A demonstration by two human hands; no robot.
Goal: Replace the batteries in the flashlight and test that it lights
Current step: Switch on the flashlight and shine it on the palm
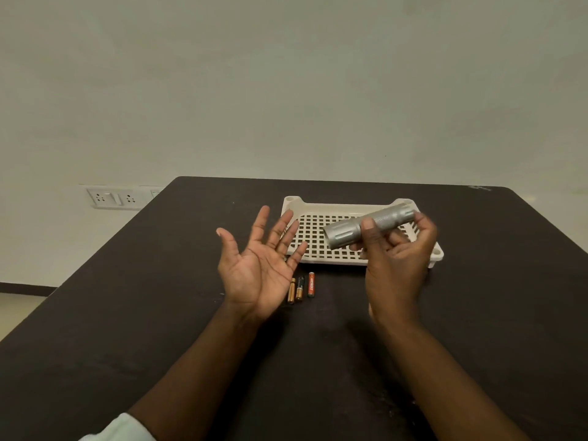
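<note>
Dark bench (pixel 159 313) carries everything; pale wall behind it, with a socket plate (pixel 116 197) low on the wall, far left of the left fingers.

Cream perforated tray (pixel 318 232) sits on the bench just beyond both sets of fingers; tips of the left fingers overlap its near-left corner in view, contact cannot be told.

Right hand (pixel 394 265) raised above the tray's right half, thumb and curled fingers pinching the silver flashlight (pixel 369 225) around its knurled barrel. Flashlight lies nearly level, wide head end pointing left toward the left fingers, tail end up and right past the right fingertips. Whether it is lit cannot be told.

Left hand (pixel 254 268) palm up, fingers (pixel 283 230) straight and spread, holding nothing.

Three batteries (pixel 300 288) lie side by side on the bench, just below and right of the left fingers, near the tray's front edge: two gold-and-black, one orange.
</note>
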